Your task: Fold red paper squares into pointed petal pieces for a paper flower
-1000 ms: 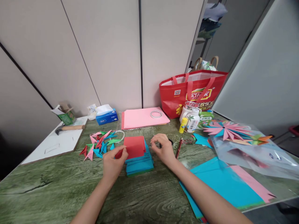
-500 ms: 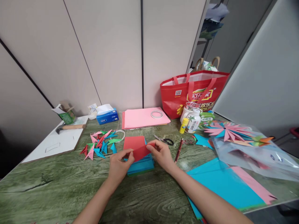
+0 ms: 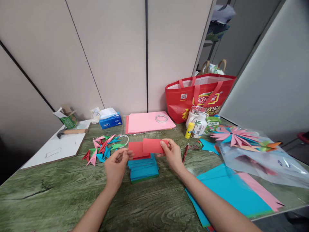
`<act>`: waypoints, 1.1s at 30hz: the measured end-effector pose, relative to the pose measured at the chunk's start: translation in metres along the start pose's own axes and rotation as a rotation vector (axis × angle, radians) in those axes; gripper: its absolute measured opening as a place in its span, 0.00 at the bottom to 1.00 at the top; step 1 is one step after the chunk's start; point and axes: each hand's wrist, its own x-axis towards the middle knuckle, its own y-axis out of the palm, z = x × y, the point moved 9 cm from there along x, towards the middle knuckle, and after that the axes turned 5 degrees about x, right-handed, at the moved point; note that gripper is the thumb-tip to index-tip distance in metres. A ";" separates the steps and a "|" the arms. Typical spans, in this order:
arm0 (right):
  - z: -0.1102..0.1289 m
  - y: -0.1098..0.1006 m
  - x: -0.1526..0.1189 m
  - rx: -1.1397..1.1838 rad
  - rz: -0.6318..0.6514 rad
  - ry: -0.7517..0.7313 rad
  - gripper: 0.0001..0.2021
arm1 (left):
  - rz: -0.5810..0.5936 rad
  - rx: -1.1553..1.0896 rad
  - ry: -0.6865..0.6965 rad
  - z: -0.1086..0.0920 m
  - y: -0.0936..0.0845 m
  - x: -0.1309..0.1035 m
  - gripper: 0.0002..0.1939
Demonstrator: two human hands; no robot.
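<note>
- Red paper [image 3: 154,146] pinched in my right hand [image 3: 171,156], over the stack [image 3: 145,173].
- My left hand [image 3: 116,165] curls nearby; grip unclear.
- Folded pieces [image 3: 92,158] look done; the stack looks unworked.

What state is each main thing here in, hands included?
Right hand, pinching red paper
Red paper, held at its right end
Left hand, fingers curled, grip unclear
Paper stack, edges uneven
Folded pieces, loosely heaped
Green carton, flaps open
Tissue box, tissue protruding
Hammer, lying down
Glue stick, upright
Red bag, upright, open-topped
</note>
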 end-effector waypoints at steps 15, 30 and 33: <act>-0.001 0.046 -0.023 0.188 0.331 0.169 0.36 | 0.240 0.409 0.402 -0.022 0.029 -0.014 0.18; 0.005 0.045 -0.022 0.179 0.339 0.093 0.19 | 0.305 0.206 0.018 0.002 0.032 -0.011 0.15; -0.001 0.041 -0.021 0.208 0.313 0.126 0.16 | 0.297 -0.014 -0.097 0.009 0.032 -0.010 0.17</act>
